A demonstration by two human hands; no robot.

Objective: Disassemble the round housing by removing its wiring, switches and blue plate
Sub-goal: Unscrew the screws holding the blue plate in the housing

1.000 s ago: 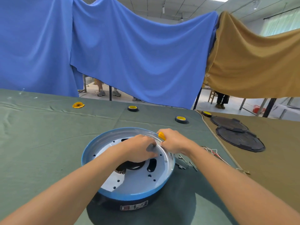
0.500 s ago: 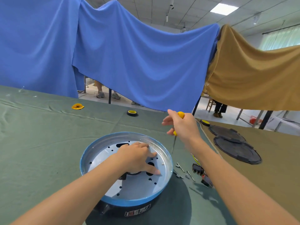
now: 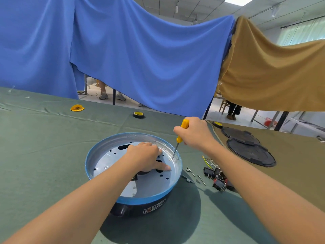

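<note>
Black round housing (image 3: 140,211) on green cloth surface (image 3: 44,155), with the blue-rimmed metal plate (image 3: 146,197) seated on top. Left grip (image 3: 146,157) spread flat, pressing the plate floor inside the rim. Right grip (image 3: 195,134) beyond it, curled round yellow-handled screwdriver (image 3: 184,125), tip on the plate just inside the right rim. Below right grip: loose screws (image 3: 191,171), black switches with wires (image 3: 216,175). Wide cloth left of left grip.

Right of the housing (image 3: 140,199), switches (image 3: 217,178) and screws (image 3: 191,171); lids (image 3: 249,152) beyond.

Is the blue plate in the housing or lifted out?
In. The blue plate sits on the black housing, left hand flat on it, right hand holding a screwdriver to its edge.
</note>
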